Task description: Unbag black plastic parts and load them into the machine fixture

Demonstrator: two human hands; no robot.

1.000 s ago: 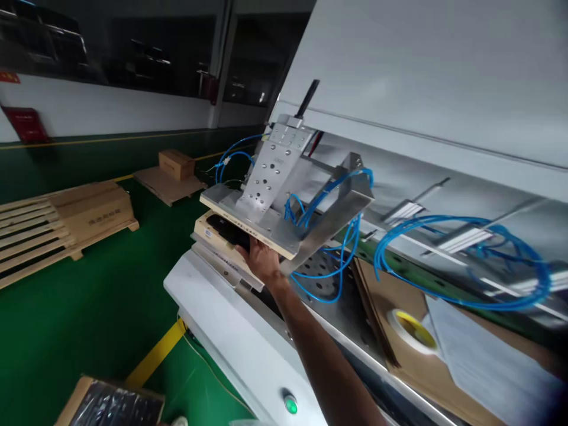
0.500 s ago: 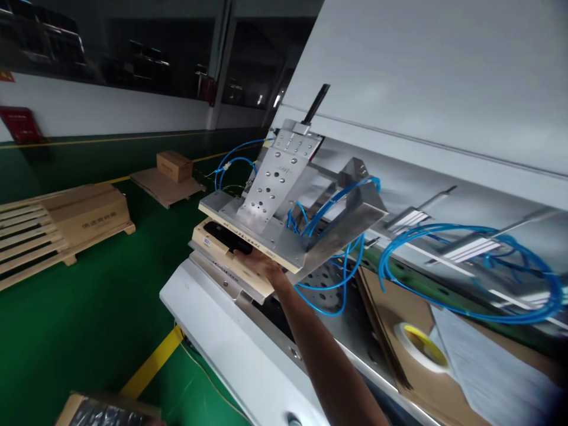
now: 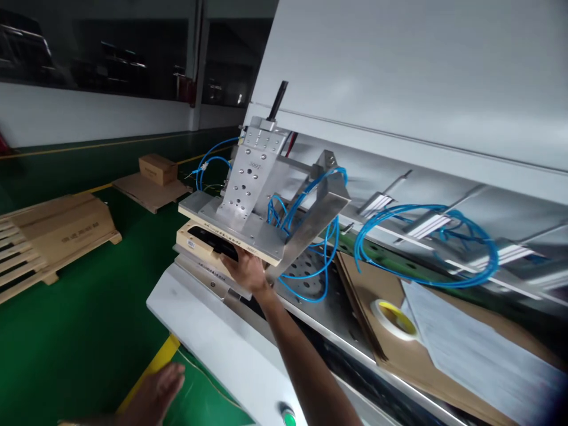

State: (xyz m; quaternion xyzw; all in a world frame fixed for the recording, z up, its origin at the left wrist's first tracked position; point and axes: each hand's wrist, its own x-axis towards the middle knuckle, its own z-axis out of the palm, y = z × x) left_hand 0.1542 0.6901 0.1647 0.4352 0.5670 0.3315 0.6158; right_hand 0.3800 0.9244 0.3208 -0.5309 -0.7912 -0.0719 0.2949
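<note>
My right hand (image 3: 246,271) reaches into the gap between the two levels of a metal fixture (image 3: 251,177). Its fingers and thumb close around the near end of a long black part (image 3: 208,238), which lies in the cream-coloured lower block (image 3: 195,244). The fingertips are partly hidden under the upper plate (image 3: 226,228). Low on the left, my left hand (image 3: 162,387) is over the green floor, a little blurred, with its fingers apart and nothing visible in it.
Blue air hoses (image 3: 328,254) hang beside the fixture, and a coil (image 3: 426,248) lies farther right. A tape roll (image 3: 394,319) and paper sheets (image 3: 470,349) rest on cardboard (image 3: 373,284). A green button (image 3: 289,419) sits on the white machine front. Cartons (image 3: 157,168) and a pallet (image 3: 26,254) stand left.
My left hand has come up into view at the lower left. My right hand stays at the black part, with its thumb now more visible. The view has shifted right.
</note>
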